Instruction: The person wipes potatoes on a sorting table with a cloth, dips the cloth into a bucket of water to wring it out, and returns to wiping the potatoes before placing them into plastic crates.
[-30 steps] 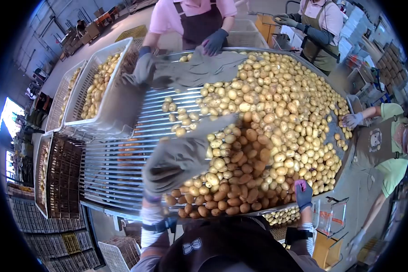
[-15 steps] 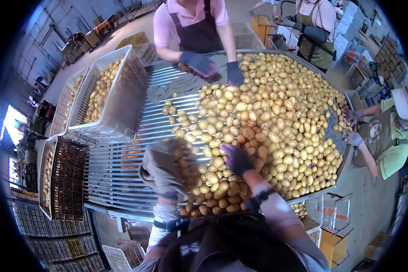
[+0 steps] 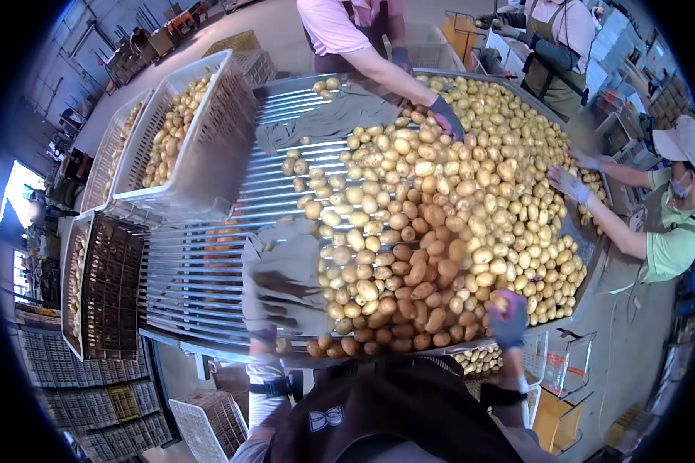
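Observation:
Potatoes (image 3: 413, 270) lie in a broad heap over the bars of a metal sorting table (image 3: 193, 285). My right hand (image 3: 510, 324), in a grey glove with pink fingertips, is closed around a potato (image 3: 501, 302) above the near right edge. On the left, my left hand (image 3: 274, 312) is at the near end of a grey cloth (image 3: 279, 245) spread over the bars beside the potatoes. Motion blur and the cloth hide most of its fingers, which seem to grip the fabric.
Crates of potatoes (image 3: 166, 181) stand along the left end; a brown crate (image 3: 112, 285) is nearer. Across the table, a co-worker's gloved hand (image 3: 446, 119) touches potatoes beside another grey cloth (image 3: 328, 122). At right, another co-worker's gloved hands (image 3: 570, 184) reach over the heap.
My right hand has moved right and nearer me, and now holds a potato. The grey cloth by my left hand has spread flatter. The opposite co-worker's hand has moved right onto the potatoes.

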